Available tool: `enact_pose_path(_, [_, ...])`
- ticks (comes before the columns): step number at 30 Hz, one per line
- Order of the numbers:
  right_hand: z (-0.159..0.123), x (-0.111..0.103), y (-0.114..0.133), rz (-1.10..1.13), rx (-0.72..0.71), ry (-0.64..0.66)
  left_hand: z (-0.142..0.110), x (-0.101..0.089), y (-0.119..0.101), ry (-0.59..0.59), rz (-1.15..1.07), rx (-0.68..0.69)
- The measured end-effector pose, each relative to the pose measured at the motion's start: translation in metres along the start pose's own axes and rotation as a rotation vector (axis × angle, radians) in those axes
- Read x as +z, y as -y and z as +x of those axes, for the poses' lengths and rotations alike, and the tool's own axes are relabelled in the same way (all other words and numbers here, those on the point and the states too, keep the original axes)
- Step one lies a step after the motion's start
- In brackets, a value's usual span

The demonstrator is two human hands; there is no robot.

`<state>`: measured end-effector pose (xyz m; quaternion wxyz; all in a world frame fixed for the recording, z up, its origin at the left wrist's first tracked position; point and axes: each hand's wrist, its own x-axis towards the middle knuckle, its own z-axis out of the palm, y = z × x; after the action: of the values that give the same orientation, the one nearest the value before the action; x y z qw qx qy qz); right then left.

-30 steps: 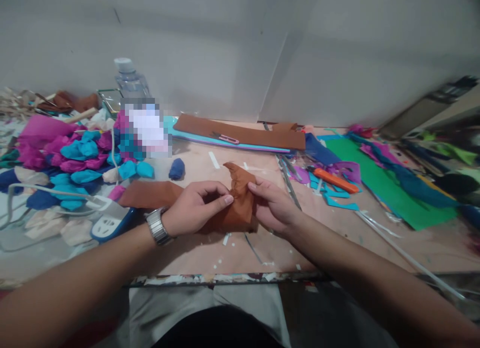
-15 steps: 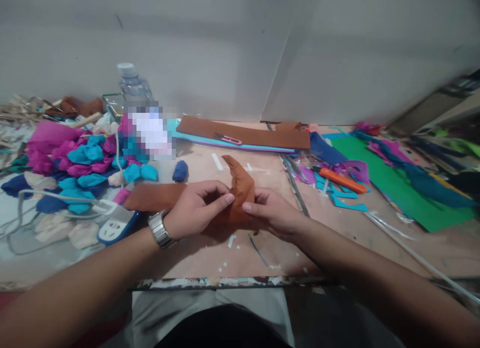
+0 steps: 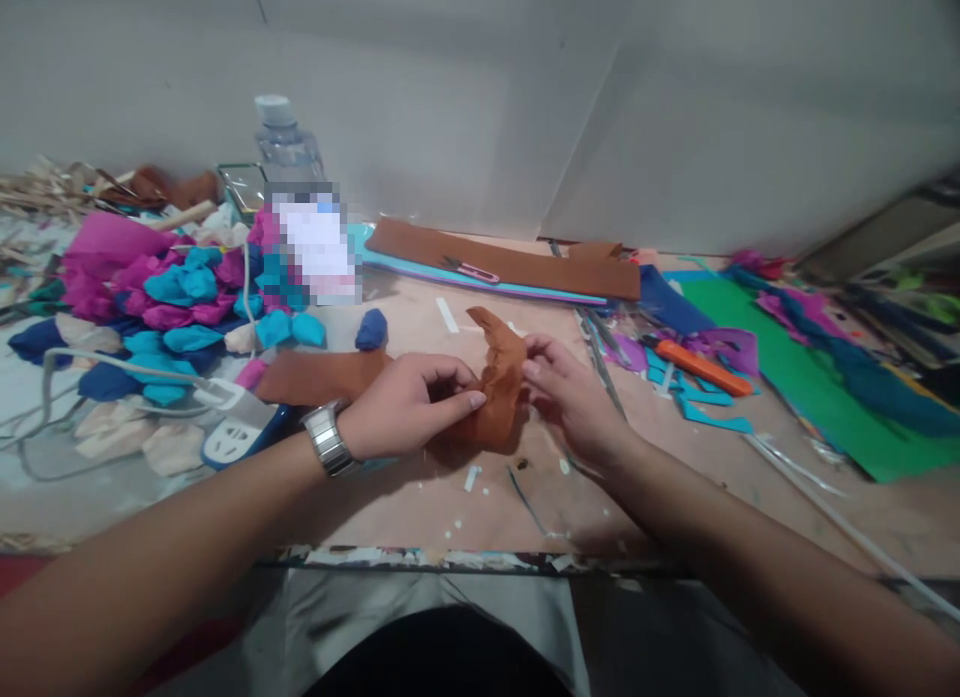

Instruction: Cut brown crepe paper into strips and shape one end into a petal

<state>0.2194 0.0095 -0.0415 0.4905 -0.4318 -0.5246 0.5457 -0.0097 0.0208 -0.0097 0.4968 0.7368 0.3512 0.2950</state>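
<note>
A brown strip [image 3: 501,417], which looks like crepe paper, is gathered into small pleats along one edge, and its pointed end curls up and away from me. My left hand [image 3: 409,402], with a metal watch at the wrist, pinches the pleated edge between thumb and forefinger. On the other side, my right hand [image 3: 566,392] has its thumb and fingertips closed on the strip's right edge. A flat length of the same brown material [image 3: 322,375] extends to the left from behind my left hand. Beyond it lies a small dark blue bundle [image 3: 371,329].
Pink, blue and cream bundles [image 3: 180,277] are heaped at left, beside a power strip [image 3: 240,432] and a bottle [image 3: 289,152]. Thread snips [image 3: 476,271] rest on a folded brown piece [image 3: 540,264]. An orange cutter [image 3: 705,367] and a green sheet [image 3: 795,377] are at right.
My right hand has shifted up along the strip's right edge, its thumb off the front face. My left hand still pinches the pleats. The whole view has moved slightly.
</note>
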Motion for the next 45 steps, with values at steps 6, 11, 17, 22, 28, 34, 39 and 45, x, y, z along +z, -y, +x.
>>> enact_pose_path(6, [-0.006, -0.01, 0.019, -0.754, -0.627, -0.036, -0.004, 0.002, 0.0, 0.12, 0.252, 0.007])
enact_pose_path(11, [-0.016, -0.002, 0.031, -1.039, -0.677, 0.346, -0.005, 0.003, 0.002, 0.175, 0.282, 0.05])
enact_pose_path(17, [-0.016, -0.001, 0.029, -1.092, -0.604, 0.367, -0.005, 0.002, 0.003, 0.245, 0.266, 0.043])
enact_pose_path(22, [-0.017, -0.001, 0.03, -1.103, -0.55, 0.409, -0.005, 0.003, 0.0, 0.264, 0.303, 0.051])
enact_pose_path(28, [-0.016, -0.001, 0.028, -1.07, -0.549, 0.451, -0.006, 0.002, -0.003, 0.274, 0.322, 0.063])
enact_pose_path(34, [-0.014, -0.006, 0.033, -0.967, -0.628, 0.406, -0.006, -0.006, -0.005, 0.371, 0.33, 0.019])
enact_pose_path(39, [-0.012, -0.01, 0.037, -0.927, -0.697, 0.361, -0.005, -0.013, -0.009, 0.398, 0.364, -0.063])
enact_pose_path(45, [-0.012, -0.009, 0.034, -0.952, -0.647, 0.463, -0.002, -0.022, -0.011, 0.45, 0.417, -0.115])
